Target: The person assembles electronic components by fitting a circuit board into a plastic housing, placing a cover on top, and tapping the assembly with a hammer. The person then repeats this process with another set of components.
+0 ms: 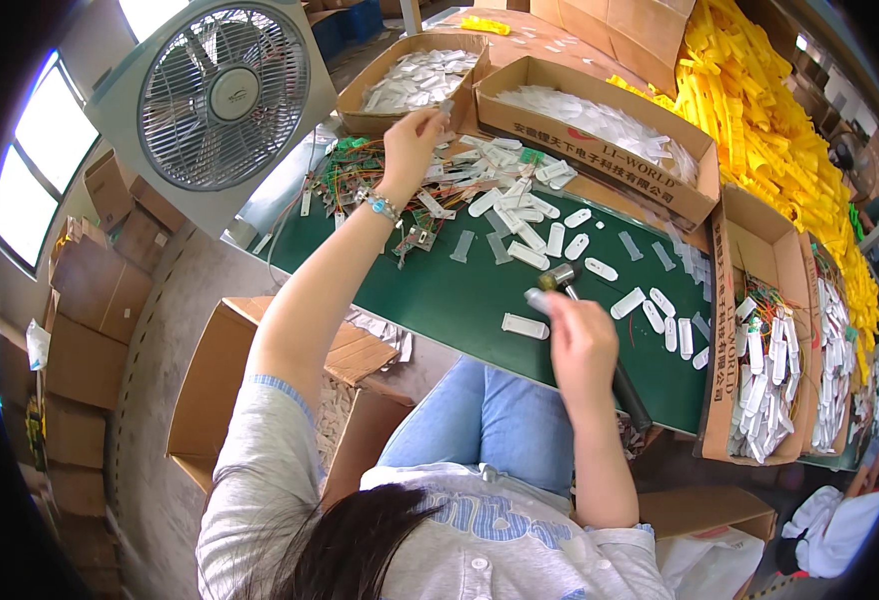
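Note:
My left hand [412, 150] reaches to the far left of the green table, beside a cardboard box of white pieces [420, 80]. Its fingers pinch a small translucent plastic piece [447, 106]. Closer to me, my right hand [585, 340] is closed on a small whitish plastic piece [537, 299] at its fingertips. Below that hand runs a hammer, its metal head [564, 274] just beyond the fingers and its dark handle [630, 398] towards the table's near edge. A white oblong casing [526, 326] lies left of my right hand. Several more white casings [530, 256] lie beyond it.
Circuit boards with coloured wires [355, 170] pile up at the far left. A box of translucent pieces [600, 125] stands at the back, and a box of wired white units [765, 390] on the right. Yellow strips [740, 110] heap behind. A fan [230, 95] stands left.

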The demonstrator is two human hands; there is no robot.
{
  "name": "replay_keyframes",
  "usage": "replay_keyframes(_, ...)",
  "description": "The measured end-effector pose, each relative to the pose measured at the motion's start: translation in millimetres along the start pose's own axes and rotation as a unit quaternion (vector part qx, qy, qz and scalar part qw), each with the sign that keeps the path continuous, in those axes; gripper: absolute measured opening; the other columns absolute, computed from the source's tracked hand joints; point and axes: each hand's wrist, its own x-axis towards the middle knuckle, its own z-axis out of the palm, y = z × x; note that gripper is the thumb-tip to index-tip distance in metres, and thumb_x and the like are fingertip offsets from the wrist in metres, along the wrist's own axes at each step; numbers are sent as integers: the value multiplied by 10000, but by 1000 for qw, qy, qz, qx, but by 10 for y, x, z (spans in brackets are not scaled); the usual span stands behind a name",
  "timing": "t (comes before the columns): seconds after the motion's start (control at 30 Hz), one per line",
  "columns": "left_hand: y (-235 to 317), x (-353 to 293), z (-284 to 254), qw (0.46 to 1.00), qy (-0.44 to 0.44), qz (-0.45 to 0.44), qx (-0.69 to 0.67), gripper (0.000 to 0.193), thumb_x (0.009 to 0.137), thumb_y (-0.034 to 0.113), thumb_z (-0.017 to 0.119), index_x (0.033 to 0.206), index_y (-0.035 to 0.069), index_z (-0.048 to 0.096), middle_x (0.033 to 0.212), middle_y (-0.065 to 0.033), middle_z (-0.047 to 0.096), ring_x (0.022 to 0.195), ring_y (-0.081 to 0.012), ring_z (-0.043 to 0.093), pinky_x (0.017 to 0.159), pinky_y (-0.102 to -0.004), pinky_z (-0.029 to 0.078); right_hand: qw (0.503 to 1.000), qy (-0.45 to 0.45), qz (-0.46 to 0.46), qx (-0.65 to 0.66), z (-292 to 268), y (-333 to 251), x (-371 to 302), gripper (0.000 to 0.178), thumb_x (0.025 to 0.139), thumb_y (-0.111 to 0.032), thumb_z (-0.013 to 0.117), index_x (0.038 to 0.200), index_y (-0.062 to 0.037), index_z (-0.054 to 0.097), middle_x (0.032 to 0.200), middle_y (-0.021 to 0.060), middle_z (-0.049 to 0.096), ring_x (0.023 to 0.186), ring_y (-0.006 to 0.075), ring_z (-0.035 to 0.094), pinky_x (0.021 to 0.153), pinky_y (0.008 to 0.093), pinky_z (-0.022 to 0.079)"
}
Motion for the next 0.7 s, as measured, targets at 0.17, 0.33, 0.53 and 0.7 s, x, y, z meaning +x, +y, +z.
replay_keyframes(0.17,104,382,-350,996,51,5,78,205,977,139,625,1058,-21,724,917,-61,741,796,-102,677,740,-237,536,973,73,28,-215,-258,285,282,337,897,-95,676,1218,-21,606,1177,151,638,1085,333,590,932,452,474)
replay_keyframes(0.33,644,802,-555,976,77,83,-184,189,983,147,632,1027,-2,738,909,-40,730,799,-95,668,747,-235,544,995,-17,-48,-88,-191,16,86,289,822,-56,707,1107,-28,668,1132,110,652,1086,312,602,927,434,483)
replay_keyframes(0.53,799,948,-691,974,-125,68,175,248,980,135,624,1137,-47,683,1058,-90,730,983,-135,688,887,-263,559,993,-82,-61,-54,16,-62,-152,224,817,-72,714,1039,-45,701,1110,89,662,1080,294,609,918,421,484)
replay_keyframes(0.7,774,627,-642,984,-98,104,104,252,983,127,621,1165,-39,674,1046,-79,728,979,-126,680,906,-265,547,989,-119,-72,-55,-14,-63,-222,260,818,-77,717,1076,-57,693,1114,80,664,1089,284,600,939,413,463)
